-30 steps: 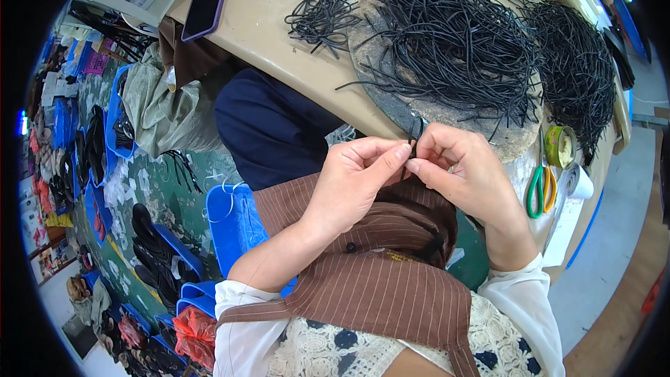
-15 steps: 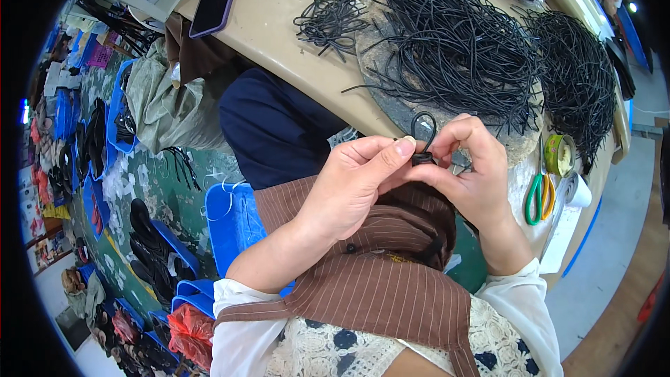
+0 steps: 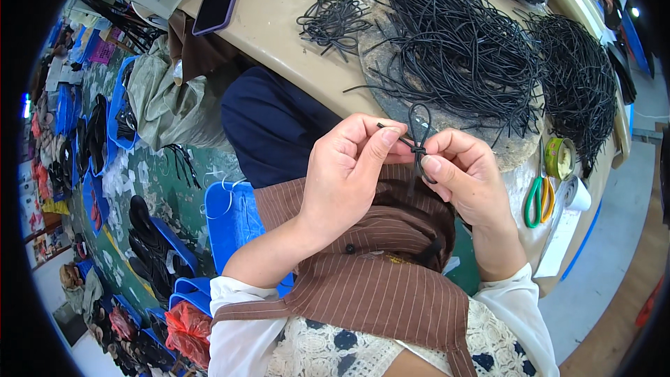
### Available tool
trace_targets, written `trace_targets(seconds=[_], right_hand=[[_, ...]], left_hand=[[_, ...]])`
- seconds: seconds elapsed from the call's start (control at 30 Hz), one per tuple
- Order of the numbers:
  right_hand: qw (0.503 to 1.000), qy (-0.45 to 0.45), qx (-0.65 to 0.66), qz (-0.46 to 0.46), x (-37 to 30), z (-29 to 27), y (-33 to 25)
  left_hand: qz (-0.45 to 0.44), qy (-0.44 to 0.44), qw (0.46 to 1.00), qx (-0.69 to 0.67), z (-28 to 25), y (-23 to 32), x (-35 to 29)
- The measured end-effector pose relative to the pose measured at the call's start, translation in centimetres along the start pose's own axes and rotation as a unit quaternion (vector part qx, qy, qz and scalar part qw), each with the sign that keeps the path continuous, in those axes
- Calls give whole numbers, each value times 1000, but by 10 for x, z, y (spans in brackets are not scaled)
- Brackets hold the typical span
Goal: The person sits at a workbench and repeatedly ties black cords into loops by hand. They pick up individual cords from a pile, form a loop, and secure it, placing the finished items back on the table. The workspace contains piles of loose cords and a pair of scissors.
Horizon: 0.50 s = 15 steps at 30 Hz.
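At twelve o'clock from the worker point(image 3: 380, 300), as I watched, the left hand point(image 3: 342, 174) pinched one end of a knotted black cord point(image 3: 418, 149) and the right hand point(image 3: 471, 173) gripped its middle, apparently tightening it, which likely called for opposing pulls.

Knotted black cord point(image 3: 419, 149) between my two hands

My left hand point(image 3: 343, 173) pinches one end between thumb and fingers; my right hand point(image 3: 471, 176) holds it beside the knot, a loop standing above. Beyond, a tangled heap of black cords point(image 3: 453, 45) spreads over a round slab point(image 3: 518, 142) on the beige table point(image 3: 272, 36). Scissors point(image 3: 540, 190) lie to my right.
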State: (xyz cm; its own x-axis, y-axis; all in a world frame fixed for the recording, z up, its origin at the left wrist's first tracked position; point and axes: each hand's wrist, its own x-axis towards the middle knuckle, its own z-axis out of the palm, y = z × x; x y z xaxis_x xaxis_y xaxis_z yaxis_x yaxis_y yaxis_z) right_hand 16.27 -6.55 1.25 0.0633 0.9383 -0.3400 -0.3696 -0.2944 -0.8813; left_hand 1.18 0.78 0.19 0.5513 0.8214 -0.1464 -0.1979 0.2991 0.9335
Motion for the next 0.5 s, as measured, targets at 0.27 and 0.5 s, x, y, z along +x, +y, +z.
trace_targets(seconds=[0.27,0.5], right_hand=[[991,-30,129,-25,-1,0,14],[991,-70,-105,38,2,-17,-25]], left_hand=[[27,21,998,-45,3,-6,-3],[-58,-121,982,-136,-23,-8,4]])
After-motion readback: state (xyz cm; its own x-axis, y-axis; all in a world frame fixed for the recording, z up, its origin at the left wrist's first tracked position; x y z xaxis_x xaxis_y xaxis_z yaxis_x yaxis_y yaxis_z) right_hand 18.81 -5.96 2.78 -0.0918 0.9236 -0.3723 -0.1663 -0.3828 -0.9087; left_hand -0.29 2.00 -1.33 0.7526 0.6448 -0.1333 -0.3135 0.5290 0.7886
